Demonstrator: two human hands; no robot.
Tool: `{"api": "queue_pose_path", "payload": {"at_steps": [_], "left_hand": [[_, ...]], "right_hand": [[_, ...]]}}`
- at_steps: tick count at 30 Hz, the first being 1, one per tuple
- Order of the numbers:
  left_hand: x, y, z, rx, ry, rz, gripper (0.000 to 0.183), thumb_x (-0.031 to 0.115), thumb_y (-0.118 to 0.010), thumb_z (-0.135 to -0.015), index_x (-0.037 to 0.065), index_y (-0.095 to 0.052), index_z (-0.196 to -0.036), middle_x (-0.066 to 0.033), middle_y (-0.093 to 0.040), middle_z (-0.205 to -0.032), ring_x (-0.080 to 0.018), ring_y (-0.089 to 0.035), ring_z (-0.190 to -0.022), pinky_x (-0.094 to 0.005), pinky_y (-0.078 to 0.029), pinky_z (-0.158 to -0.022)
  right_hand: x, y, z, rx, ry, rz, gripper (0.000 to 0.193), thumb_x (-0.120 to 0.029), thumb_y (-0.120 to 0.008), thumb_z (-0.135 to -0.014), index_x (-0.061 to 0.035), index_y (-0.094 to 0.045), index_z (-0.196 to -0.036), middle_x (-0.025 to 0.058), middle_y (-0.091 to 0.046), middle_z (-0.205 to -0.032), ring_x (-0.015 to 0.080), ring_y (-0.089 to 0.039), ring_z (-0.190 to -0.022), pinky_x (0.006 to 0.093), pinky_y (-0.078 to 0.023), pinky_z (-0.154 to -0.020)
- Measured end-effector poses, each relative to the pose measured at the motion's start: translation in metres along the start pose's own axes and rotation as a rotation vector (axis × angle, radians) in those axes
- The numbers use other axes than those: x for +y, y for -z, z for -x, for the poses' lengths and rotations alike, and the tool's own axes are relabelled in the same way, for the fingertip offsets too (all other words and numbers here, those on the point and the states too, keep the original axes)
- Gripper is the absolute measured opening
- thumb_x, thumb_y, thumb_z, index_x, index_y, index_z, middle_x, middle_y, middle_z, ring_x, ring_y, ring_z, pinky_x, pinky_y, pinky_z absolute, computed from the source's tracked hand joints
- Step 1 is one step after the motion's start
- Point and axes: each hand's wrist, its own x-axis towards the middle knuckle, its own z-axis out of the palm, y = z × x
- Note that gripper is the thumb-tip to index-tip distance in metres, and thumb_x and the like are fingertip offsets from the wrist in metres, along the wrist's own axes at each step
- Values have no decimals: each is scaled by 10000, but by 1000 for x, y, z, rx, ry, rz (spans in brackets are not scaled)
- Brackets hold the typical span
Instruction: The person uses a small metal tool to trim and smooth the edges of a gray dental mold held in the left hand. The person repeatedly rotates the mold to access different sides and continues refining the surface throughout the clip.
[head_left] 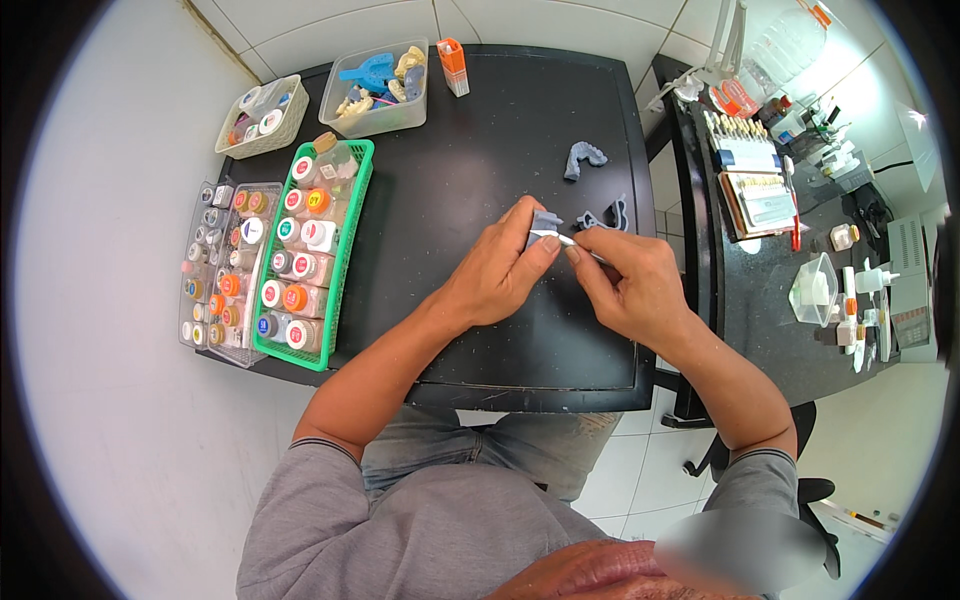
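Between the thumb and fingers of my left hand (505,265) is a small grey dental model (541,226), partly covered by the fingers. My right hand (635,285) grips a slim, pale-tipped hand tool (588,251) like a pen, and the tool's tip meets the model near my left thumb. Just beyond my right fingers lies a second grey dental model (619,212) on the black table (440,180). A grey arch-shaped dental model (583,159) rests farther back.
On the left stand a green basket (345,265) of capped jars, clear organizers (208,270) and a white basket (285,128). A clear tub (398,120) of dental models and an orange carton (453,68) sit at the back. The right-hand bench (765,295) holds shade tabs and bottles.
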Motion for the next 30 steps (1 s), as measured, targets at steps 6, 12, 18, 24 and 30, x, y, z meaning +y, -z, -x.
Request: {"api": "queue_pose_path", "payload": {"at_steps": [6,12,18,24,30], "left_hand": [[-1,2,-1,-45,93,-47,398,384,-541,-1158,-13,-518,-1158,-202,-649,-973,-296,-627,-847,-456,-486,-775],[1,0,1,12,25,28,384,332,-670,-1086,-13,-559,-1213,-200,-637,-1086,-308,-621,-918,-447,-503,-841],[-5,4,-3,-56,-26,-137,386,157,-713,-1041,-23,-597,-1363,-115,-596,-1217,-185,-590,-1090,-335,-492,-918],[-5,6,-5,-103,-6,51,337,217,-695,-1037,-27,-595,-1248,-139,-535,-1126,-257,-550,-1006,-394,-464,-879],[-5,2,-1,-81,-25,43,317,272,-597,-1040,-14,-547,-1169,-131,-481,-1060,-260,-498,-959,-399,-443,-887]], "right_hand": [[2,-2,0,18,-6,11,111,-154,-769,-1003,-53,-739,-967,116,-688,-749,308,-670,-600,420,-503,-573],[0,0,0,9,4,25,100,-150,-763,-1013,-53,-743,-996,118,-686,-744,299,-669,-589,412,-499,-566],[1,7,-3,27,-17,26,89,-136,-766,-1012,-51,-744,-998,119,-679,-720,268,-666,-557,393,-488,-546],[4,7,-3,-19,7,36,96,-142,-768,-1007,-52,-738,-989,110,-685,-719,273,-674,-568,396,-493,-550],[1,5,-2,-44,50,31,107,-152,-778,-987,-62,-726,-960,105,-677,-705,287,-679,-577,404,-496,-555]]}}
